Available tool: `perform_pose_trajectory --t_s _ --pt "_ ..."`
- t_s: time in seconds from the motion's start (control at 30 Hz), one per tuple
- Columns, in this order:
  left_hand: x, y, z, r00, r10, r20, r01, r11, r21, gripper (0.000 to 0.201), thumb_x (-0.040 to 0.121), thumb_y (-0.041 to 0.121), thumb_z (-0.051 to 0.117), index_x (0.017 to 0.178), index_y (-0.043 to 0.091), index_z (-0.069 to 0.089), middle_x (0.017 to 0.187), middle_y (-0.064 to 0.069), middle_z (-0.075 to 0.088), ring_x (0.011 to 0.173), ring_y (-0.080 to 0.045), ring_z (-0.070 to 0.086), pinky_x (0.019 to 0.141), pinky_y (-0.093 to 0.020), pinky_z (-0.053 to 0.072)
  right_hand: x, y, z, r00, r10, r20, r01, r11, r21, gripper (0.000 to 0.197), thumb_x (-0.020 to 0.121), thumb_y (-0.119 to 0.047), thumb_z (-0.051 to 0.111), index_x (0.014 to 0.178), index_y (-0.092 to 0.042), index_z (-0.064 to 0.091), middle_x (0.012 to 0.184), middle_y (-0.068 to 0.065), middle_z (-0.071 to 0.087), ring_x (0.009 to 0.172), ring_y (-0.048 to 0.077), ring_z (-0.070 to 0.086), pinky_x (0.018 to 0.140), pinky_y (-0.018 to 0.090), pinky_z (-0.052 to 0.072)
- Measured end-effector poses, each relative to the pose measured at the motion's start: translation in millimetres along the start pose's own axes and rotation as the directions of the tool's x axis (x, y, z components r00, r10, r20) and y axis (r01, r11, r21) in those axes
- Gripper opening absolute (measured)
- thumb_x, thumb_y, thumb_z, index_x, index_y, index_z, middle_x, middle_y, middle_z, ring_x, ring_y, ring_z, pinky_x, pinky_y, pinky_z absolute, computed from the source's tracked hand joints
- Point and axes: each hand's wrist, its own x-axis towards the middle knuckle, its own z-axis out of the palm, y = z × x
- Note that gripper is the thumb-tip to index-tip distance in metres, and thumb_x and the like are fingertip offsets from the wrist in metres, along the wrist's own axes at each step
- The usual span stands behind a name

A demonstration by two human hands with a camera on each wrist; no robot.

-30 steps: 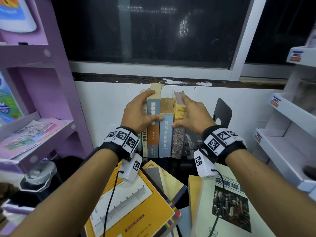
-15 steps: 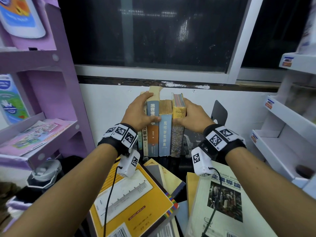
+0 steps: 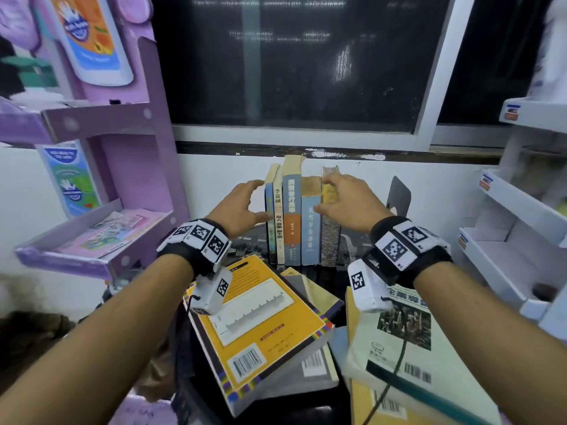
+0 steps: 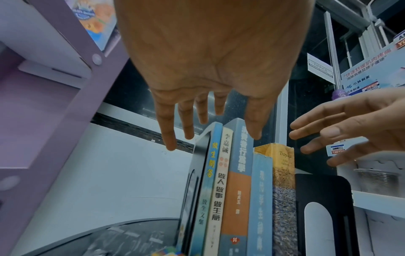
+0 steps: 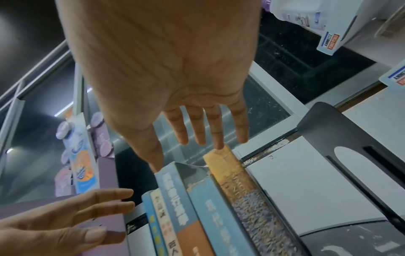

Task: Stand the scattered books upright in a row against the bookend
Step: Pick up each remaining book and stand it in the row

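While both hands hover at the row, five books (image 3: pixel 302 216) stand upright, spines outward, at the back of the dark desk (image 3: pixel 343 280) against the white wall. From left: a thin blue book (image 4: pixel 208 181), a cream book (image 4: pixel 220 187), a tall blue-and-orange book (image 4: pixel 237 181), a pale blue book (image 4: pixel 260 199), and a yellow-topped book (image 4: pixel 284 181).

A purple shelf unit (image 3: pixel 129 167) stands to the left, and a white shelf unit (image 3: pixel 515 228) to the right.

Loose books lie flat at the front of the desk: a yellow-covered book (image 3: pixel 260 320) on a heap at left, a pale green book (image 3: pixel 408 342) at right.

A black bookend (image 4: pixel 197 181) stands flush against the thin blue book on the left. A second black bookend (image 3: pixel 398 196) stands just right of the row; whether it touches the yellow-topped book cannot be told.

The left hand (image 3: pixel 242 207) is beside the left end of the row, fingers (image 4: pixel 167 128) straight and spread, gripping nothing. The right hand (image 3: pixel 349 200) is at the right end over the yellow-topped book, fingers (image 5: pixel 198 126) extended and slack, gripping nothing; contact with the spines cannot be told.
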Motion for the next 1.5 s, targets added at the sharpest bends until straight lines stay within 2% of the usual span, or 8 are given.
perform_pose_trajectory --t_s 0.27,0.5,0.6,0.7,0.87,1.0,1.2,1.5 --pt "-48 -25 -11 0.968 -0.215 0.127 0.198 0.971 0.133 0.067 0.092 0.045 0.057 0.147 0.018 0.029 0.148 -0.01 0.041 0.131 -0.027 0.044 0.107 -0.038 0.036 -23 -31 31 0.923 0.025 0.384 -0.038 0.999 0.026 0.07 0.088 -0.049 0.063 0.145 -0.018 0.037 0.143 0.004 0.048 0.128 0.023 0.047 0.106 0.035 0.039" --pt "-75 -46 -7 0.842 -0.449 0.3 0.392 0.89 0.231 0.052 0.097 0.042 0.05 0.137 0.01 0.044 0.138 -0.015 0.051 0.126 -0.032 0.048 0.103 -0.036 0.036 -31 -41 69 0.757 0.079 0.648 -0.005 0.993 -0.115 0.089 0.089 -0.062 0.051 0.154 -0.013 0.015 0.16 0.004 0.02 0.144 0.024 0.026 0.115 0.036 0.026" --pt "-82 -63 -1 0.783 -0.467 0.411 0.402 0.884 0.239 0.058 0.088 0.052 0.056 0.132 0.014 0.054 0.133 -0.004 0.057 0.122 -0.024 0.053 0.107 -0.03 0.034 -33 -44 83 0.71 0.104 0.696 0.016 0.986 -0.163 0.092 0.086 -0.066 0.052 0.154 -0.016 0.017 0.161 0.002 0.019 0.145 0.025 0.024 0.116 0.04 0.026" --pt "-73 -98 10 0.757 -0.506 0.413 0.431 0.863 0.264 0.06 0.083 0.056 0.057 0.124 0.012 0.06 0.125 -0.006 0.063 0.114 -0.024 0.059 0.106 -0.042 0.041 -33 -47 92 0.683 0.118 0.721 0.024 0.983 -0.184 0.09 0.08 -0.067 0.06 0.149 -0.017 0.032 0.153 0.002 0.036 0.136 0.025 0.039 0.112 0.044 0.032" --pt "-84 -81 6 0.747 -0.528 0.405 0.475 0.849 0.231 0.041 0.088 0.043 0.063 0.121 0.018 0.059 0.122 -0.002 0.062 0.115 -0.023 0.058 0.107 -0.04 0.039 -35 -53 99 0.688 0.129 0.714 0.022 0.98 -0.199 0.08 0.069 -0.059 0.076 0.128 -0.008 0.056 0.132 0.014 0.059 0.118 0.033 0.058 0.103 0.046 0.044" --pt "-84 -82 5 0.746 -0.551 0.374 0.537 0.83 0.154 0.046 0.083 0.042 0.071 0.117 0.012 0.062 0.12 -0.006 0.065 0.112 -0.026 0.06 0.102 -0.039 0.045 -36 -49 105 0.717 0.126 0.685 -0.003 0.984 -0.177 0.079 0.065 -0.054 0.082 0.125 -0.008 0.057 0.13 0.014 0.06 0.117 0.031 0.059 0.101 0.045 0.045" --pt "-88 -88 1 0.728 -0.594 0.341 0.601 0.793 0.098 0.045 0.075 0.046 0.077 0.1 0.009 0.068 0.102 -0.007 0.07 0.09 -0.02 0.062 0.076 -0.029 0.049 -36 -44 107 0.729 0.121 0.673 -0.017 0.987 -0.159 0.075 0.063 -0.051 0.084 0.12 -0.009 0.059 0.125 0.012 0.063 0.113 0.028 0.061 0.098 0.043 0.048" --pt "-89 -94 2 0.708 -0.644 0.289 0.679 0.733 -0.029 0.058 0.068 0.047 0.082 0.105 0.005 0.068 0.1 -0.008 0.069 0.083 -0.019 0.06 0.077 -0.029 0.047 -38 -38 110 0.739 0.124 0.662 -0.07 0.992 -0.108 0.073 0.062 -0.051 0.084 0.119 -0.012 0.061 0.124 0.01 0.064 0.11 0.026 0.062 0.096 0.042 0.049"
